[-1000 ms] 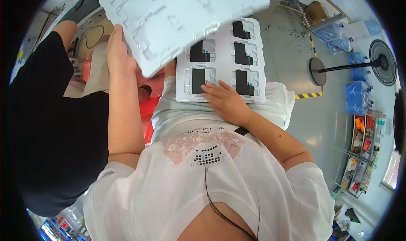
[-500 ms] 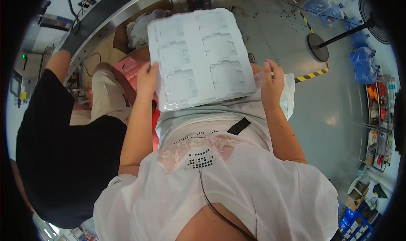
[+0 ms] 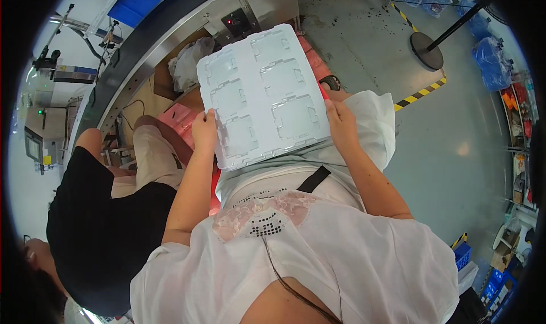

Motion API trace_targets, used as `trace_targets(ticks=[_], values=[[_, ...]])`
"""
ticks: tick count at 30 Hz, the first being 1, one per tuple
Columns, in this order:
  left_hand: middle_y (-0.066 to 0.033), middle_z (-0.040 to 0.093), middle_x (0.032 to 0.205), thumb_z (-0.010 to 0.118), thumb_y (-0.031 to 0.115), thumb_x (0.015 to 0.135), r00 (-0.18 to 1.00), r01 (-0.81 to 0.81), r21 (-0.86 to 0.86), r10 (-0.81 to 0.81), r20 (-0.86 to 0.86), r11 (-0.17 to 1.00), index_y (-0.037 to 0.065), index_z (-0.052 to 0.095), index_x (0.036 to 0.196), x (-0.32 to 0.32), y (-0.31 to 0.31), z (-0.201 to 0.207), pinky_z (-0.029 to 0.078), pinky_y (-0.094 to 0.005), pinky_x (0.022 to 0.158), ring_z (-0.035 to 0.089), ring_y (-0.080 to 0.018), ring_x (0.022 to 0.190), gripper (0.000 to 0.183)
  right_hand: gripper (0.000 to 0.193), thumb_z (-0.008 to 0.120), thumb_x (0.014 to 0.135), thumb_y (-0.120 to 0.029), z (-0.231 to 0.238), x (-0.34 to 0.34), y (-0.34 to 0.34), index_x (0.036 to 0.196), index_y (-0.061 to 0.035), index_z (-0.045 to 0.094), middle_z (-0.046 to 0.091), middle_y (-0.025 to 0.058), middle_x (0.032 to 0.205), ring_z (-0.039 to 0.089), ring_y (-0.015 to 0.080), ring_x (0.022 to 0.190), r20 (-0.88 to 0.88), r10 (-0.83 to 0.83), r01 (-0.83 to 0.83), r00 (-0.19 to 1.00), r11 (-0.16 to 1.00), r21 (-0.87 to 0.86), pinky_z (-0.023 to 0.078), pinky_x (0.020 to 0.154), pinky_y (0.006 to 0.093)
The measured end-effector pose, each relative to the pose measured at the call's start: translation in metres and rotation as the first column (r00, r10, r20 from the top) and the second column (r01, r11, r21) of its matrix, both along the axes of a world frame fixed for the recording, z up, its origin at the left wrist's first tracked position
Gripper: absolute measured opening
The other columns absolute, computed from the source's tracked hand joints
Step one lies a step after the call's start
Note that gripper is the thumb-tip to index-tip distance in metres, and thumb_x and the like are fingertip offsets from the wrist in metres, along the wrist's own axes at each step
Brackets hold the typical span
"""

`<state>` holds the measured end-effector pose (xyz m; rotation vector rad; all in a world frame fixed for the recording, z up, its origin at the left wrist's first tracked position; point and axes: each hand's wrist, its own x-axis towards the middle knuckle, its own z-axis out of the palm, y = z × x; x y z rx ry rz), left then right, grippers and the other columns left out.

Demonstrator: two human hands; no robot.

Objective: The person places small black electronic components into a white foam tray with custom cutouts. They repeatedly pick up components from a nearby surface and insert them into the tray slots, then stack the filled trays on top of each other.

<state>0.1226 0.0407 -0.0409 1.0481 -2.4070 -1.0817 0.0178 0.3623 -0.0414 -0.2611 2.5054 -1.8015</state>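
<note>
A white moulded plastic tray point(image 3: 256, 105) with several shaped recesses lies above my lap, tilted a little. My left hand point(image 3: 205, 132) grips its left edge, thumb on top. At the right edge my right hand point(image 3: 342, 124) is closed on the tray too, its thumb along the rim. The fingers of both hands under the tray are hidden. No parts show in the recesses.
A conveyor-like metal bench point(image 3: 165, 37) curves along the far left, with a cardboard box holding clear plastic bags point(image 3: 190, 62) beneath. A co-worker in black point(image 3: 116, 221) sits at my left. A fan base point(image 3: 426, 51) and striped floor tape point(image 3: 421, 94) lie to the right.
My right hand, which was apart from the tray, has come in and taken hold of its right edge. The tray has turned slightly and sits a little lower in view.
</note>
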Motion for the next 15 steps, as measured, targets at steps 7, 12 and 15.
trace_targets(ticks=[7,12,15], values=[[-0.0047,0.061,0.072,0.058,0.029,0.09,0.985,0.064,-0.055,-0.054,0.165,0.996,-0.006,0.066,0.086,-0.004,-0.001,0.023,0.042,-0.0298,0.056,0.052,-0.0137,0.059,0.036,0.031,0.05,0.095,-0.025,0.011,-0.007,0.004,0.094,0.0039,0.062,0.062,0.0166,0.079,0.057,0.0253,0.072,0.018,0.045,-0.047,0.999,0.987,0.156,0.045,0.069,0.034],[-0.01,0.065,0.073,0.063,0.026,0.086,0.98,0.006,0.141,-0.033,0.194,0.99,-0.004,0.067,0.089,0.0,-0.009,0.029,0.047,-0.031,0.056,0.061,-0.0174,0.062,0.031,0.023,0.055,0.09,-0.019,0.019,-0.005,0.014,0.084,0.002,0.062,0.061,0.0201,0.073,0.059,0.0361,0.069,0.058,0.105,-0.119,0.993,0.922,0.368,0.044,0.064,0.0426],[-0.0148,0.067,0.076,0.063,0.027,0.085,0.982,0.018,0.094,-0.035,0.185,0.995,-0.005,0.068,0.09,0.0,-0.012,0.026,0.051,-0.0321,0.056,0.065,-0.0208,0.066,0.033,0.019,0.057,0.088,-0.017,0.017,-0.006,0.017,0.086,0.0008,0.063,0.063,0.0212,0.077,0.061,0.0344,0.071,0.198,0.089,-0.153,0.976,0.928,0.339,0.045,0.063,0.0405]])
